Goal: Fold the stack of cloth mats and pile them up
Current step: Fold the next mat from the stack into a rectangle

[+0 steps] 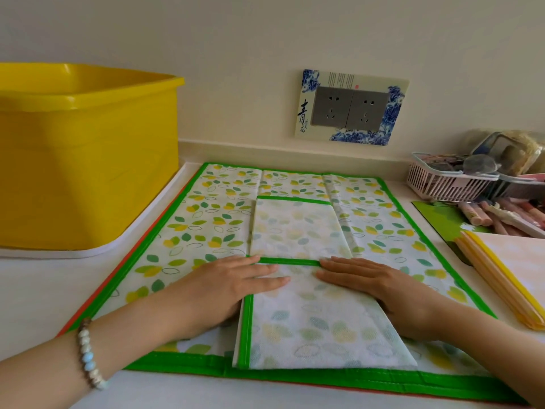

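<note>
The left grip (pixel 233 287) is lying flat, palm down, across the left edge of the folded mat (pixel 318 320), fingers straight and pointing toward its middle. The right grip (pixel 374 287) is pressing flat on the mat's right edge, fingers straight, pointing left. Their fingertips are near but apart. The left forearm (pixel 132 329) and right forearm (pixel 472 329) are reaching in from the mat's near side.

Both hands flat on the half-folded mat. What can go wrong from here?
1. The left hand and right hand press the folded mat only near its green edge; lifting them may let the fold spring open.
2. It lies on a spread mat of the same print; the next fold might drag that layer.
3. Its left layers look offset, so the result could come out skewed.
</note>
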